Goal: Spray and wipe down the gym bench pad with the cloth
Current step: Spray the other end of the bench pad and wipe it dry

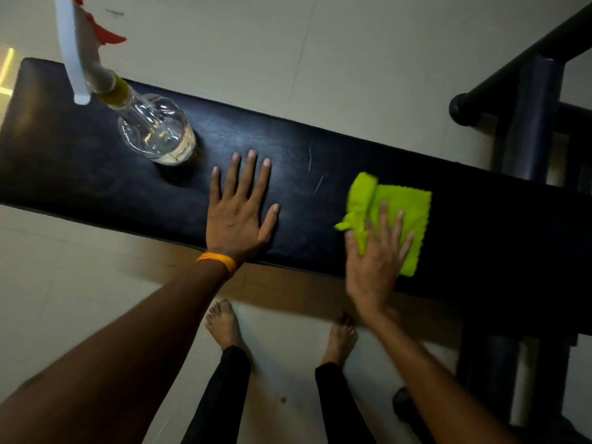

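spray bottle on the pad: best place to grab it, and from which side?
Take the spray bottle at its narrow neck just under the yellow collar, fingers below the white trigger head. It stands upright on the bench pad, and the clear body is wide and probably slippery. Come in with the left hand, which lies flat and free beside it; the right hand is pressing the green cloth.

Left hand point(238, 208) flat, palm down, fingers spread, arm extended, orange woven wristband point(217, 261) on wrist. Right hand point(376, 256) flat, palm down, fingers extended, slightly blurred.
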A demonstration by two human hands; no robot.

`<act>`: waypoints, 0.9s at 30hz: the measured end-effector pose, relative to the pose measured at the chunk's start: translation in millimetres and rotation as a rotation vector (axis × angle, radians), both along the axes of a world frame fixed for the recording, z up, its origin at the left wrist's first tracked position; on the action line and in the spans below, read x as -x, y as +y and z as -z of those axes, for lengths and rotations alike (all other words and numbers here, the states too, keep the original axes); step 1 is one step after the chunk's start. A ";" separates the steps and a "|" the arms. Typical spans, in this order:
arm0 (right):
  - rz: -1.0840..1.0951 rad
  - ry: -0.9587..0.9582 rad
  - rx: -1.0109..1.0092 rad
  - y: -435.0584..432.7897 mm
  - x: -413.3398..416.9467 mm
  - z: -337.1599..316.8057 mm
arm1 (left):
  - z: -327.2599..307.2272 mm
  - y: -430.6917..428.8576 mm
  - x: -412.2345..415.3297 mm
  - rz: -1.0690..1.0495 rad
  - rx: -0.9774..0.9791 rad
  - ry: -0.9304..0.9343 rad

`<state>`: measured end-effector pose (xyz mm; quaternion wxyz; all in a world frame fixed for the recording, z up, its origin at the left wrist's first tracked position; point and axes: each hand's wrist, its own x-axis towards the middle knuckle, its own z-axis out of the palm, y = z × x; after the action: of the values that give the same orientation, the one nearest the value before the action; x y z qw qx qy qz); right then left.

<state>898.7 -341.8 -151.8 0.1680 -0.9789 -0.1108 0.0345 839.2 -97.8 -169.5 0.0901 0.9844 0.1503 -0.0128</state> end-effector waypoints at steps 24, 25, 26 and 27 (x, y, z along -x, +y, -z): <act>-0.450 -0.034 0.097 127.5 -21.1 -0.9 | -11.8 64.9 75.1 0.093 0.104 -0.068; -0.334 -0.021 0.085 146.3 -25.0 -0.2 | -11.0 64.0 74.7 0.088 0.106 -0.069; -0.244 -0.028 0.073 163.3 -19.5 0.0 | -9.9 63.6 74.7 0.085 0.109 -0.068; -0.218 -0.042 0.068 175.3 -6.7 -0.3 | -8.4 63.8 74.9 0.086 0.112 -0.071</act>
<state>905.4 -166.5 -151.5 0.1278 -0.9667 -0.2188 0.0356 764.4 -34.0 -161.2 0.1497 0.9832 0.1038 0.0101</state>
